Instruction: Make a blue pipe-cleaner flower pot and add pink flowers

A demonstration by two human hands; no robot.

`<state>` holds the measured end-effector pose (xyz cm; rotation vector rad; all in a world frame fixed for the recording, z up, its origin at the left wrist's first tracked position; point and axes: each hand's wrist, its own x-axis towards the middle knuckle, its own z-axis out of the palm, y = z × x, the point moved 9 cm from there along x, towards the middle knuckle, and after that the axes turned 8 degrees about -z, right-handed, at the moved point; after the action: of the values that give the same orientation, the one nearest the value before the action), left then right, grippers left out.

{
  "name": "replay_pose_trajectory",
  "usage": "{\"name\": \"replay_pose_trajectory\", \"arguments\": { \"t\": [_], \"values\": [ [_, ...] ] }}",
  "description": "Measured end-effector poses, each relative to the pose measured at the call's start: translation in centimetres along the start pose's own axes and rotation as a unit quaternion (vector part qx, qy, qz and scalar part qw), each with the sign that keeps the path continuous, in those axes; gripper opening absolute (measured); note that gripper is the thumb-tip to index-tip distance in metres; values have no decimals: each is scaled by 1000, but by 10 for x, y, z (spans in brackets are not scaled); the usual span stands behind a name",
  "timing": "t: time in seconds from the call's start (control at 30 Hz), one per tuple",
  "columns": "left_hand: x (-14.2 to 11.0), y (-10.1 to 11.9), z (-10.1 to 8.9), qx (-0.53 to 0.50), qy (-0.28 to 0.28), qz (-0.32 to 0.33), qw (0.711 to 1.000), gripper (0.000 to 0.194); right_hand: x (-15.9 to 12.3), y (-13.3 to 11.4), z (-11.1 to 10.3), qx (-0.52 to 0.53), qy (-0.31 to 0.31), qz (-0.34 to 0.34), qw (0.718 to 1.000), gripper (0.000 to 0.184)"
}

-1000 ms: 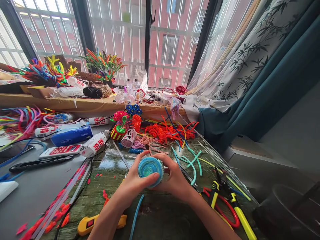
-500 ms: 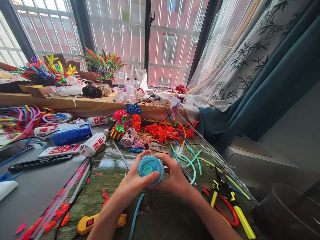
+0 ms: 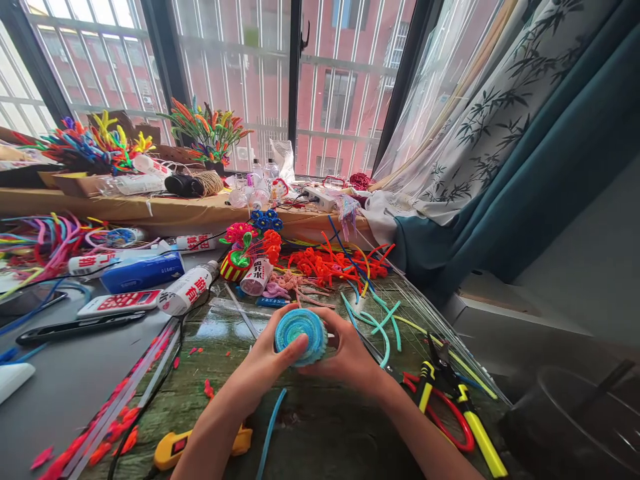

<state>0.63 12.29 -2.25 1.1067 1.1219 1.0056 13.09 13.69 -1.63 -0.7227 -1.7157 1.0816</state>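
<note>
Both of my hands hold a round coil of blue and teal pipe cleaner (image 3: 300, 330) just above the green cutting mat (image 3: 320, 427). My left hand (image 3: 267, 370) cups it from the left, thumb pressed on its face. My right hand (image 3: 350, 360) wraps the coil's right side, fingers curled behind it. A loose blue pipe cleaner tail (image 3: 270, 433) trails down from the coil toward me.
Yellow-handled pliers (image 3: 470, 413) and red-handled scissors (image 3: 440, 407) lie at the right. Teal pipe cleaners (image 3: 380, 320) and red ones (image 3: 330, 263) lie beyond. Glue tubes (image 3: 187, 288), a blue box (image 3: 143, 270) and a yellow cutter (image 3: 175, 448) sit at the left.
My left thumb has slid a little across the coil's face and the coil has turned slightly. Both hands stay in the same place.
</note>
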Motion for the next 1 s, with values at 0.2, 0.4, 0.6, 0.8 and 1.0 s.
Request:
{"name": "replay_pose_trajectory", "arguments": {
  "t": [0.2, 0.4, 0.6, 0.8, 1.0],
  "values": [
    [5, -11, 3, -73, -40, -53, 995, 77, 2, 11, -1, 73, -10, 26, 997, 72],
    [10, -19, -3, -53, -1, -97, 994, 74, 1, 3, -2, -3, -11, -4, 1000, 73],
    [15, -27, -11, -69, 35, -133, 988, 65, -3, -15, 1, -84, -8, -67, 994, 86],
    [14, -27, -14, -76, 59, -134, 986, 57, -4, -13, -1, -175, -21, -80, 981, 97],
    [12, -18, -15, -54, 66, -98, 992, 50, -5, -6, 3, -205, -32, -85, 975, 104]
  ]
}}
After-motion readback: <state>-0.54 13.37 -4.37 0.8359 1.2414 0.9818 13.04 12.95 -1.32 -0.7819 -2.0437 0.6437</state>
